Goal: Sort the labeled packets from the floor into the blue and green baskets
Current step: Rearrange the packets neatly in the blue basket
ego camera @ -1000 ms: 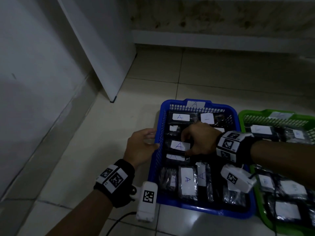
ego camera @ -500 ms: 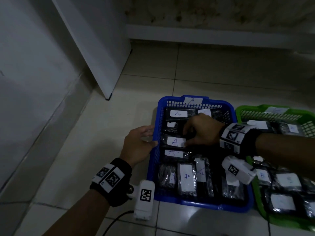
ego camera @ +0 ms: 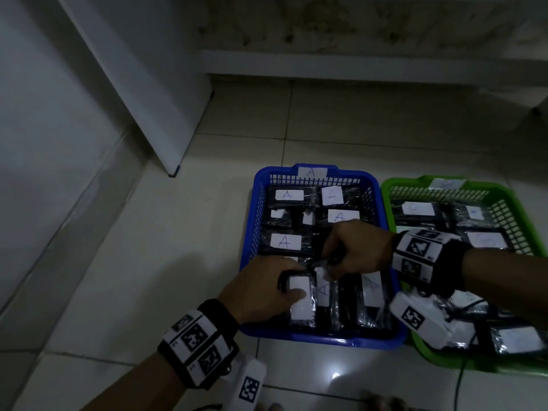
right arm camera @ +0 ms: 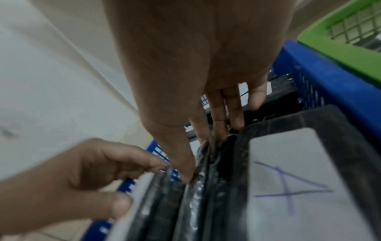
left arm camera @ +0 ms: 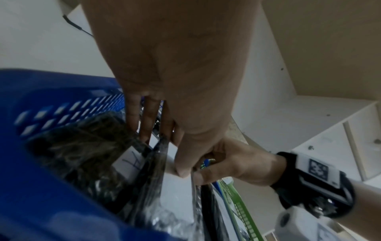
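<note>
The blue basket (ego camera: 314, 341), tagged A, holds several black packets with white labels. My left hand (ego camera: 289, 281) grips the near-left packet (ego camera: 299, 307), thumb on its white label and fingers behind it. My right hand (ego camera: 329, 262) pinches the top edge of the neighbouring A packet (ego camera: 323, 289), which stands on edge. In the left wrist view the left hand (left arm camera: 164, 151) holds a packet (left arm camera: 171, 163) beside the right hand (left arm camera: 233, 164). In the right wrist view the right hand (right arm camera: 198, 161) pinches a crinkled edge (right arm camera: 193, 195) next to an A-labelled packet (right arm camera: 288, 187). The green basket (ego camera: 427, 354) holds more packets.
The two baskets stand side by side on pale floor tiles (ego camera: 148, 262). A white panel (ego camera: 139, 93) rises at the left and a low ledge (ego camera: 355, 66) runs along the back. A dark cable (ego camera: 459, 384) trails by the green basket.
My left hand left the blue basket's left rim and took hold of a near-left packet. My right hand moved from the middle row toward me and now pinches a packet's edge.
</note>
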